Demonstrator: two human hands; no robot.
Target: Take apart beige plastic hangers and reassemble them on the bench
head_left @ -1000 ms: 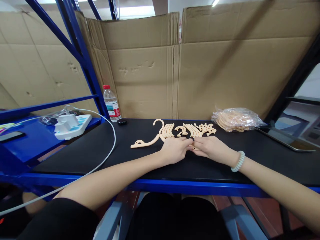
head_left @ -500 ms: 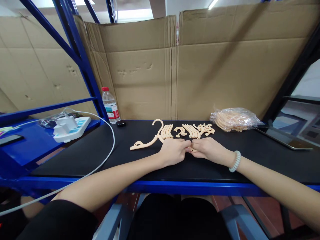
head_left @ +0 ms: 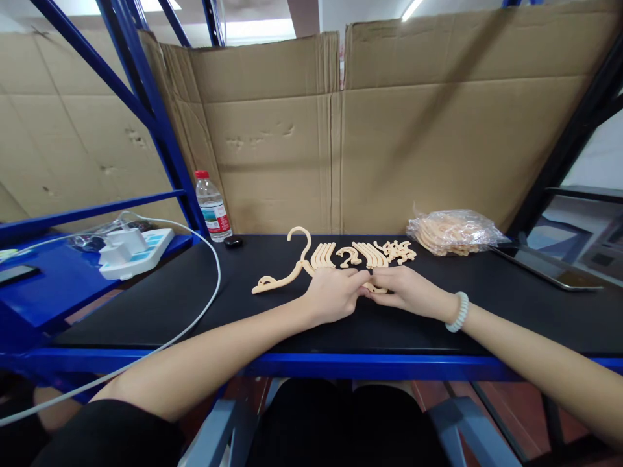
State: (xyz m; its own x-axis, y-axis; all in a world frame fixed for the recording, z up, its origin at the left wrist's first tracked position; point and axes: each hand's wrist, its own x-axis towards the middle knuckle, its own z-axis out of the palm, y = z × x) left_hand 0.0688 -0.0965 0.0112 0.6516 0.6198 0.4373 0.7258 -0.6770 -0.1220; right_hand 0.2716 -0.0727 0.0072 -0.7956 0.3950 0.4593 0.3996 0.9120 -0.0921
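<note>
A beige plastic clothes hanger (head_left: 278,284) reaches from the left, its hook upward, in under my left hand. My left hand (head_left: 333,295) is closed around the covered part of the hanger, fingers pressed together. Against its fingertips, my right hand (head_left: 407,290) pinches the hanger's right end, of which a short beige piece shows below the fingers. Just beyond the hands lie two rows of loose curved hanger arms (head_left: 322,255), with a few loose hooks (head_left: 349,256) between them. Right of these sits a heap of small beige clips (head_left: 396,251).
A clear plastic bag of beige parts (head_left: 455,232) lies at the back right, beside a dark tablet (head_left: 549,266). At the back left stand a water bottle (head_left: 213,209) and a small black object (head_left: 233,241). A white cable (head_left: 214,298) runs from a power strip (head_left: 139,256).
The hanger has turned a little, its hook shifting left and slightly up. Both hands keep their grip in nearly the same place. The whole view has shifted slightly.
</note>
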